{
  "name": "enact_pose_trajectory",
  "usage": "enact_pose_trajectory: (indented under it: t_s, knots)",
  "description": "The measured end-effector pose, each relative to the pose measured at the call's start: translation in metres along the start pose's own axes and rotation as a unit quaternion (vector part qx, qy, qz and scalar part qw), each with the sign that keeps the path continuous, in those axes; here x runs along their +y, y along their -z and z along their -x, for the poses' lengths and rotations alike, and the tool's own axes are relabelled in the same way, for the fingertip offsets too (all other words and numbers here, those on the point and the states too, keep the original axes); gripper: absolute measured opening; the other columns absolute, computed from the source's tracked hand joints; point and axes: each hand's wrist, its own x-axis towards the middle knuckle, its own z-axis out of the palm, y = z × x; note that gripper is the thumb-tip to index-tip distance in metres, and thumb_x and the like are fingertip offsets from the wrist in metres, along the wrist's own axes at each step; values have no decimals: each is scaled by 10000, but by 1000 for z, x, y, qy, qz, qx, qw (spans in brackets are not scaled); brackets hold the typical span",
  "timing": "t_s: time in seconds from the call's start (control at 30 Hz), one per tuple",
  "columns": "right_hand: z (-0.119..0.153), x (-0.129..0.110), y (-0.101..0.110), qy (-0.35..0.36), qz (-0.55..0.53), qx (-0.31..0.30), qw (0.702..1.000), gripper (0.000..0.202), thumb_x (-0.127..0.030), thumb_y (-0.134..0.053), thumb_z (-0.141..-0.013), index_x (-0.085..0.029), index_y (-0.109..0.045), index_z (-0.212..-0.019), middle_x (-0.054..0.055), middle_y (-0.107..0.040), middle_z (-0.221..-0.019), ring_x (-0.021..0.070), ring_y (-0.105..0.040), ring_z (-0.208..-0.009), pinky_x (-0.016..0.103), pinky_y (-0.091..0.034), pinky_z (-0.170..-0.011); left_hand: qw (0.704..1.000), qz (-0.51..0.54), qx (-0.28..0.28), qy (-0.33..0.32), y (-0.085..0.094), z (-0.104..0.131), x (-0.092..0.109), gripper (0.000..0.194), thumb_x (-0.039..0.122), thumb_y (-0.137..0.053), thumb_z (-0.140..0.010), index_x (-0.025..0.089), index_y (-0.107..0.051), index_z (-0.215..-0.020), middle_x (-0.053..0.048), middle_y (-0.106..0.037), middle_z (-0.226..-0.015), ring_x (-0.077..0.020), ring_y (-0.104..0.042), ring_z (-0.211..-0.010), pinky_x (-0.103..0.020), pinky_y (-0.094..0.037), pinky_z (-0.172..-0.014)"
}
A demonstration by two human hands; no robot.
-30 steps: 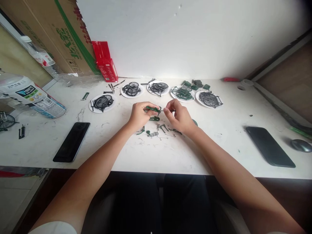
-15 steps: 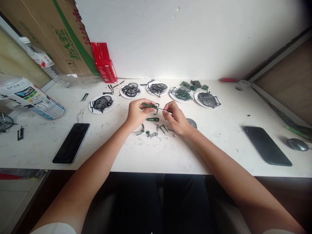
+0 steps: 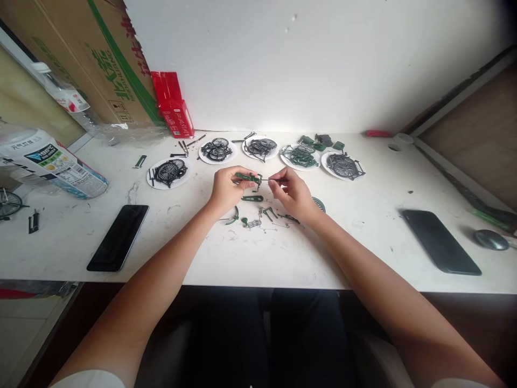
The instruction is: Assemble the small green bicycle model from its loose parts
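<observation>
My left hand (image 3: 226, 189) pinches a small green model part (image 3: 247, 177) just above the white table (image 3: 283, 253). My right hand (image 3: 291, 193) grips a thin dark tool (image 3: 271, 179) whose tip meets the green part. Under and between the hands lie several loose green and grey small parts (image 3: 258, 215), and a small spoked wheel (image 3: 319, 203) shows behind my right wrist.
Several white paper plates with black and green model-bicycle parts (image 3: 168, 172) (image 3: 218, 151) (image 3: 343, 166) stand in a row behind the hands. Black phones lie at left (image 3: 118, 236) and right (image 3: 441, 241), a mouse (image 3: 490, 240) far right. Cardboard box (image 3: 100, 59), red box (image 3: 173, 105), plastic bottle (image 3: 48, 159) at left.
Both hands rose slightly and drew together; a second green piece now lies on the table under the hands; the right hand's tool tip came up against the green part.
</observation>
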Motion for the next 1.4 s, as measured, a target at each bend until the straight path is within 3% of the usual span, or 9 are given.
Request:
enact_pose_trajectory:
  t_s: [0.3, 0.5, 0.97, 1.4]
  knots:
    - [-1, 2, 0, -28, -19, -31, 999, 461, -691, -642, -1002, -243, -540, -1029, 13, -639, -821, 151, -602, -660, 305, -509, -603, 1000, -5, 8, 19, 0, -2, -3, 166, 196, -887, -735, 175, -824, -887, -88, -841, -990, -266, -794, -969, -412, -643, -925]
    - [0, -3, 1, -40, -17, -42, 998, 471, -695, -653, -993, -232, -565, -1020, -6, -626, -746, 136, -558, -570, 311, -476, -563, 999, 6, 13, 37, 1, -3, -4, 182, 198, -883, -704, 170, -819, -872, -92, -842, -975, -269, -797, -954, -421, -651, -925]
    - [0, -11, 5, -41, 22, -47, 998, 479, -691, -639, -1006, -219, -606, -936, -13, -610, -647, 139, -552, -544, 303, -422, -552, 999, 9, 11, 39, 1, -3, -1, 171, 195, -887, -704, 164, -818, -858, -96, -840, -965, -267, -797, -940, -420, -657, -911]
    - [0, -2, 3, -37, 54, -49, 997, 489, -716, -551, -1040, -250, -558, -891, -11, -628, -615, 155, -518, -531, 313, -419, -572, 999, -1, 1, 34, 2, -3, -2, 164, 208, -887, -716, 182, -822, -865, -87, -843, -982, -271, -797, -964, -418, -657, -912]
